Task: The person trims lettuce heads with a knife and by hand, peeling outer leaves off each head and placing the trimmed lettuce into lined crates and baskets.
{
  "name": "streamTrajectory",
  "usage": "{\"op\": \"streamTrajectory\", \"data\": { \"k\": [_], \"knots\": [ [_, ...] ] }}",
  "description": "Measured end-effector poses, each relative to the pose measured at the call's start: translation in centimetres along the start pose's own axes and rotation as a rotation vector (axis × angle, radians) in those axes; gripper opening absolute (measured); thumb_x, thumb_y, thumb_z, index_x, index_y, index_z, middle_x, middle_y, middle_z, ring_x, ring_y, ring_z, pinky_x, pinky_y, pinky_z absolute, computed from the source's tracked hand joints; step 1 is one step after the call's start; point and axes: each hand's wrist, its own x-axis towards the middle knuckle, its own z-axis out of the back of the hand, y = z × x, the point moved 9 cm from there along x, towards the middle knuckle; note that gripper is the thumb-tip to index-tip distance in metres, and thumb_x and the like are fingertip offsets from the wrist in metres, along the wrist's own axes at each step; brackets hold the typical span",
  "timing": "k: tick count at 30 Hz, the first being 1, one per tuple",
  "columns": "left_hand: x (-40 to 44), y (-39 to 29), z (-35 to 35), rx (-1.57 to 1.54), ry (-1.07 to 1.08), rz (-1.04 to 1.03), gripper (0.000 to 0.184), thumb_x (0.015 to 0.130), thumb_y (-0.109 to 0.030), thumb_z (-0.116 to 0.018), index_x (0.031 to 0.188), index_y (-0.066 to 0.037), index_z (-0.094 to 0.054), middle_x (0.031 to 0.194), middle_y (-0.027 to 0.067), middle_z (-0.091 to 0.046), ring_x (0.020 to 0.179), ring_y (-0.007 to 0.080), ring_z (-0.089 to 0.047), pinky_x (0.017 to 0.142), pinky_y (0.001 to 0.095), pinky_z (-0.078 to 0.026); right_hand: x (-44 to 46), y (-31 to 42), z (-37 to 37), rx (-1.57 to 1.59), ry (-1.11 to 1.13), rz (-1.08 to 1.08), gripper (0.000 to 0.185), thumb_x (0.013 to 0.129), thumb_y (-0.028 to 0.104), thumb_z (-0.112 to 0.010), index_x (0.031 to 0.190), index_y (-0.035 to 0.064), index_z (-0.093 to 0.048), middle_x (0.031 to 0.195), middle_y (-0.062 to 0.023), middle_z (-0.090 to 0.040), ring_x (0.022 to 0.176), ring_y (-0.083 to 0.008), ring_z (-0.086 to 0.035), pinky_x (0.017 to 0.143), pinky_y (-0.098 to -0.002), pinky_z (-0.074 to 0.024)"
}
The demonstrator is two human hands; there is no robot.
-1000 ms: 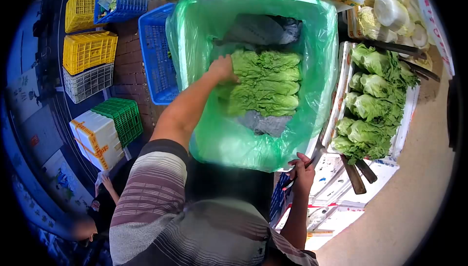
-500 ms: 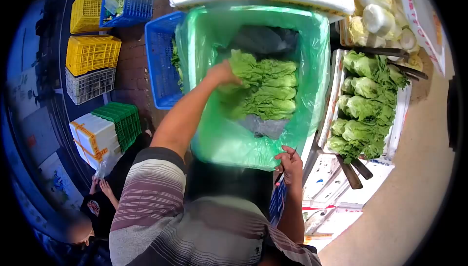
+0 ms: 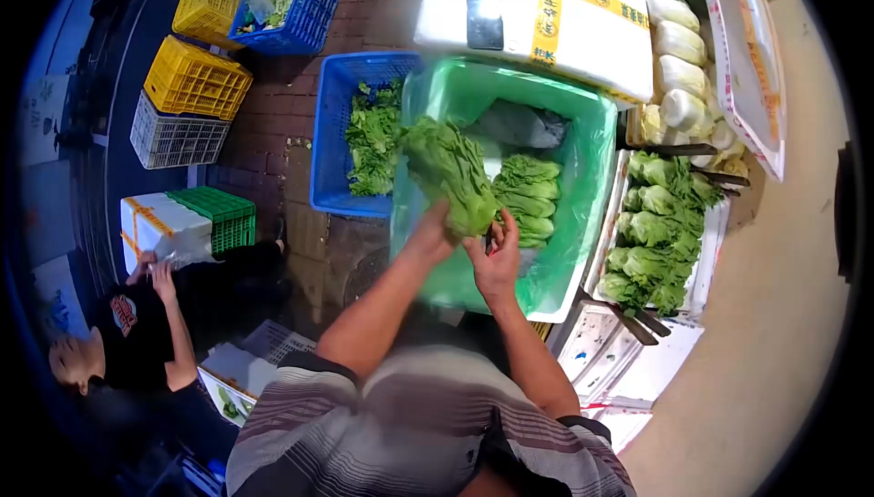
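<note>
A leafy lettuce head [image 3: 448, 169] is raised over the left part of a box lined with green plastic [image 3: 569, 265]. My left hand [image 3: 432, 235] grips it near its base. Close against the base, my right hand [image 3: 494, 265] has its fingers curled, with a small dark thing between them that is too small to tell. More lettuce heads [image 3: 528, 197] lie in a row inside the box, beside a dark grey wrapping [image 3: 521, 124].
A blue crate [image 3: 328, 165] with loose greens adjoins the box. Beyond stands a white foam box [image 3: 583, 15] bearing a phone [image 3: 484, 19]. Lettuces [image 3: 651, 233] fill a tray at right, near cabbages [image 3: 683, 74]. Another person [image 3: 137, 333] is at lower left.
My left hand has lifted a lettuce head out of the row. My right hand has moved up and left from the box's near edge to the lettuce base. The view has shifted.
</note>
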Motion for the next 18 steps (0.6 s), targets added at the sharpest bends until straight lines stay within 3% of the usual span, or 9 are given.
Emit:
{"op": "streamTrajectory", "data": {
  "k": [2,3,6,7,10,11,15,18],
  "knots": [
    [-1.5,-1.6,0.0,-0.045,0.052,-0.028,0.047,0.104,-0.034,-0.051,0.14,-0.005,-0.045,0.132,0.011,-0.058,0.118,0.027,-0.059,0.102,0.0436,-0.049,-0.3,0.0,-2.2,-0.003,0.048,0.061,0.078,0.086,0.003,-0.073,0.148,-0.0043,-0.027,0.136,-0.0181,-0.052,0.122,-0.0238,-0.054,0.104,-0.0337,-0.0434],
    [-2.0,-2.6,0.3,-0.015,0.033,-0.053,0.05,0.101,-0.035,-0.055,0.14,-0.005,-0.046,0.132,0.0105,-0.058,0.118,0.0269,-0.059,0.102,0.0437,-0.048,-0.4,1.2,-3.6,-0.188,0.122,0.085,0.073,0.087,0.001,-0.071,0.147,-0.0041,-0.029,0.135,-0.0158,-0.053,0.12,-0.0217,-0.055,0.102,-0.0327,-0.0444],
    [-3.6,-5.4,0.3,0.069,-0.024,-0.128,0.061,0.093,-0.04,-0.067,0.139,-0.007,-0.046,0.131,0.0092,-0.058,0.119,0.0266,-0.059,0.104,0.0438,-0.047,-0.2,1.7,-6.2,-0.213,0.165,0.1,0.072,0.087,-0.001,-0.07,0.147,-0.0044,-0.031,0.134,-0.0139,-0.054,0.121,-0.0207,-0.054,0.102,-0.0324,-0.0441],
    [-4.3,-6.7,-0.2,0.096,-0.015,-0.177,0.071,0.086,-0.047,-0.071,0.14,-0.007,-0.046,0.133,0.0089,-0.058,0.121,0.0275,-0.057,0.104,0.046,-0.047,0.0,2.8,-7.2,-0.13,0.149,0.179,0.065,0.089,0.003,-0.069,0.145,-0.0029,-0.035,0.119,-0.009,-0.061,0.102,-0.0151,-0.061,0.089,-0.0284,-0.0508],
    [-7.2,-11.0,-0.6,0.129,-0.001,-0.279,0.095,0.072,-0.061,-0.078,0.143,-0.009,-0.044,0.139,0.0083,-0.054,0.127,0.0298,-0.052,0.104,0.0501,-0.046,0.0,4.4,-9.3,-0.036,0.218,-0.11,0.054,0.092,0.008,-0.066,0.14,-0.0001,-0.042,0.095,-0.0016,-0.062,0.071,-0.0081,-0.059,0.068,-0.024,-0.0528],
    [-8.2,-13.3,0.3,0.111,0.0,-0.284,0.099,0.07,-0.062,-0.079,0.145,-0.009,-0.042,0.141,0.0083,-0.052,0.129,0.0302,-0.051,0.104,0.05,-0.045,0.2,4.5,-9.9,-0.014,0.198,-0.085,0.04,0.094,0.015,-0.065,0.129,0.002,-0.051,0.077,0.0031,-0.055,0.053,-0.0042,-0.046,0.054,-0.0223,-0.0482],
    [-10.4,-22.7,2.5,0.184,-0.056,-0.461,0.1,0.076,-0.053,-0.08,0.151,-0.008,-0.032,0.136,0.0099,-0.056,0.122,0.0285,-0.057,0.099,0.0451,-0.049,0.5,3.8,-11.8,-0.13,0.344,-0.203,0.031,0.093,0.02,-0.066,0.116,0.0024,-0.059,0.076,0.0021,-0.055,0.054,-0.0064,-0.049,0.054,-0.0244,-0.0487],
    [-9.8,-24.5,5.2,0.36,-0.12,-0.41,0.104,0.076,-0.047,-0.084,0.154,-0.008,-0.028,0.136,0.012,-0.056,0.12,0.0278,-0.058,0.096,0.0449,-0.051,0.7,2.2,-12.4,-0.334,0.425,-0.277,0.042,0.093,0.024,-0.066,0.126,0.0009,-0.058,0.087,-0.0017,-0.063,0.064,-0.0092,-0.053,0.057,-0.0259,-0.0462]
  ]
}}
